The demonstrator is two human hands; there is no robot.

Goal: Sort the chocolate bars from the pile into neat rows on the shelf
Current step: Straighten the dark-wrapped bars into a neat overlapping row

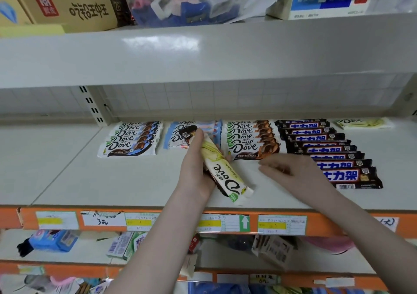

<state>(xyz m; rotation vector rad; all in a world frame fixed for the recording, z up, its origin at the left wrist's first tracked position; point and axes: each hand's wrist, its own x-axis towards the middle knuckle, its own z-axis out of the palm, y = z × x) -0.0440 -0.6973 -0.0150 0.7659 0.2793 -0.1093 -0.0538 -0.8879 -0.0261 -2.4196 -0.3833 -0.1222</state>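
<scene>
1. Left hand (198, 169) grips a small stack of bars: fingers curl round the underside, thumb lies along the top. Uppermost is a green bar (222, 172), label up, angled toward the shelf edge; a dark bar (187, 133) sticks out at the far end. How many bars lie beneath, I cannot tell.
2. Right hand (291, 169) hovers just right of the stack, fingers loosely curled and pointing left, holding nothing. Whether it touches the shelf (112, 181) cannot be told.
3. Handling, judged: bars are light, flat and stiff, but the glossy wrappers likely slide on each other. Best taken across the width near the middle, not by the crimped ends.
4. Rows at the back, left to right: blue row (133, 139), pale row (180, 135) partly behind the stack, orange row (252, 140), black row (322, 149) fanned toward the front.
5. One green bar (363, 122) lies alone at far right, so the held green bar probably belongs there.
6. Risk, judged: the stack may slip apart as one bar is drawn off.
</scene>
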